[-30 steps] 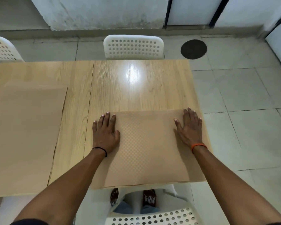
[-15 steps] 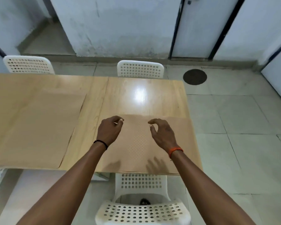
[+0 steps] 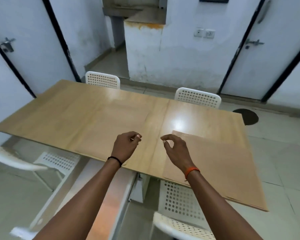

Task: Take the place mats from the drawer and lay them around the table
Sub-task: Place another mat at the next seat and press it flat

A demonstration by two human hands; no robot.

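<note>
Both hands empty and raised above the counter: left hand loosely curled, right hand half-closed, thumb near forefinger. One place mat lies flat at the near right corner; a second place mat seems to lie left of the seam, blurred. Far side looks bare. Likely next: fetch another mat, square it to a chair.
</note>
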